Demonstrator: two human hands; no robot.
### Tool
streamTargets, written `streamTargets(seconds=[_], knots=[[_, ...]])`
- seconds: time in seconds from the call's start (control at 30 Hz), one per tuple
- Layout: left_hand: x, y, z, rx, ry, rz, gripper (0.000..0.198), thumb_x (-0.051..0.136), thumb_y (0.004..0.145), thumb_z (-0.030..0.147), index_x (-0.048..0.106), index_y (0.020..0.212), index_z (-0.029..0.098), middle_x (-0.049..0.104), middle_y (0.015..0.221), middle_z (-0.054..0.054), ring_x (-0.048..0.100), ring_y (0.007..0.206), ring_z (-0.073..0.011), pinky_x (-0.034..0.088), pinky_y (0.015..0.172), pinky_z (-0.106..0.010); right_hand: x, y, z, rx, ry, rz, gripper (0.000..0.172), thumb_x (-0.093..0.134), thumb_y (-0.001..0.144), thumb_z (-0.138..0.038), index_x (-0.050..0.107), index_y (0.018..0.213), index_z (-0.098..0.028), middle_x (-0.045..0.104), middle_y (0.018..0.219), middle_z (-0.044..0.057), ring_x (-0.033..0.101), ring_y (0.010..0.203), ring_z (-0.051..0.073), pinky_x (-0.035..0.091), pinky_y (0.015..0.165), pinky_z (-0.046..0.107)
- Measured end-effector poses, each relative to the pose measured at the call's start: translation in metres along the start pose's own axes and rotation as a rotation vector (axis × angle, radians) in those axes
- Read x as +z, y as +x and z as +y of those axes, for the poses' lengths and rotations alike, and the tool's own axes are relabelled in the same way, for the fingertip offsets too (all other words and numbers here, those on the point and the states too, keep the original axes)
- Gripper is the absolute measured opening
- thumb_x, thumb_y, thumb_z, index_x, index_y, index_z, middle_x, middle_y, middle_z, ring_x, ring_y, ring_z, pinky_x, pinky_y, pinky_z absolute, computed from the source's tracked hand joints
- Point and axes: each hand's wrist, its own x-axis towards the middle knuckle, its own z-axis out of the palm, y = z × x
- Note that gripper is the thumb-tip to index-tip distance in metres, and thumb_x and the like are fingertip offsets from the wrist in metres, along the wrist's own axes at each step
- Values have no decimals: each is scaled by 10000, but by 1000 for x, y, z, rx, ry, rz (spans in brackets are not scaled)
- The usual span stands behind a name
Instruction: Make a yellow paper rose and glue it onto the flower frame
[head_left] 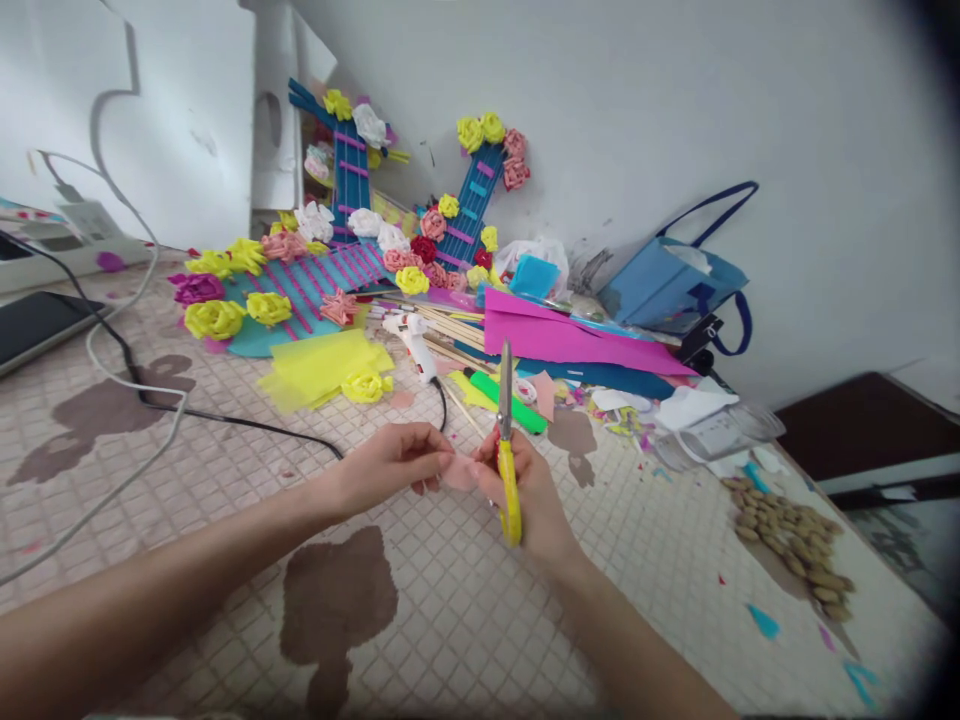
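A small piece of pale pink paper [459, 473] is stretched between my two hands, low over the table. My left hand [401, 460] pinches its left side. The fingertips of my right hand [529, 490] pinch its right side. Yellow-handled scissors [509, 480] also sit in my right hand, their blades pointing up and away from me. Just beyond my hands lie a bright green stick-like tool [510, 402] and a white glue gun [417, 352]. A yellow paper flower [366, 388] rests near a stack of yellow sheets [322, 368].
Blue paper ornaments [300, 290] with flowers stand along the wall. Magenta paper [577, 340] and wooden sticks [457, 330] lie mid-table. At right are a blue bag [675, 280] and a pile of peanuts [795, 540]. Cables [247, 418] cross the left side.
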Motion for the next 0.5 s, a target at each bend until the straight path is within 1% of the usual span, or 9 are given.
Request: streamTargets(seconds=[0.07, 0.13, 0.2, 0.23, 0.27, 0.33, 0.4, 0.43, 0.5], knots=[[-1, 0, 0, 4, -14, 42, 250, 563, 805, 401, 566, 822, 152, 561, 669, 6, 517, 583, -100, 393, 550, -217, 1, 1, 0, 20, 32, 34, 271, 681, 694, -340, 466, 789, -204, 499, 669, -56, 402, 512, 77, 320, 457, 206], [-1, 1, -1, -2, 6, 70, 239, 519, 829, 387, 559, 849, 153, 531, 626, 17, 488, 543, -95, 364, 513, -213, 1, 1, 1, 28, 82, 60, 269, 675, 696, -350, 467, 791, -207, 494, 665, -57, 391, 497, 73, 310, 440, 203], [-3, 0, -2, 26, 99, 134, 172, 534, 806, 320, 565, 861, 161, 470, 561, 45, 442, 503, -92, 333, 491, -212, 0, 2, 1, 22, 117, 86, 260, 667, 698, -345, 467, 794, -212, 497, 678, -55, 397, 498, 72, 312, 435, 203], [-3, 0, -2, 55, 164, 182, 152, 569, 765, 271, 573, 876, 167, 469, 568, 48, 447, 521, -98, 336, 500, -214, 0, 2, 2, 17, 125, 103, 252, 662, 701, -339, 466, 796, -213, 496, 685, -54, 402, 500, 72, 315, 437, 203], [-4, -1, -3, 82, 225, 227, 200, 609, 710, 223, 581, 903, 176, 501, 610, 38, 479, 570, -111, 351, 521, -217, -1, 2, 3, 12, 127, 122, 242, 655, 708, -332, 463, 796, -214, 494, 686, -53, 403, 501, 72, 316, 438, 203], [-5, -1, -3, 102, 294, 280, 379, 679, 614, 174, 588, 981, 196, 600, 828, -13, 552, 763, -163, 393, 585, -230, -3, 3, 5, 6, 121, 156, 222, 638, 730, -324, 457, 793, -213, 482, 673, -55, 387, 486, 68, 308, 433, 200], [-5, -1, -2, 71, 259, 259, 455, 724, 597, 220, 587, 1031, 206, 610, 1036, -61, 564, 913, -212, 419, 624, -245, -5, 3, 8, 7, 109, 175, 208, 621, 755, -325, 450, 783, -211, 465, 649, -58, 367, 470, 65, 295, 425, 199], [-4, 0, -2, 50, 202, 223, 430, 724, 623, 264, 592, 1027, 201, 614, 1060, -73, 571, 923, -218, 428, 636, -252, -5, 3, 10, 10, 101, 176, 202, 616, 764, -326, 451, 782, -210, 460, 645, -58, 364, 470, 66, 294, 426, 199], [-1, 1, 0, 17, 46, 121, 319, 682, 700, 335, 612, 971, 180, 644, 1000, -79, 593, 879, -203, 443, 670, -265, -4, 4, 12, 22, 90, 176, 191, 614, 771, -325, 463, 795, -209, 460, 654, -55, 384, 490, 72, 313, 446, 203]])
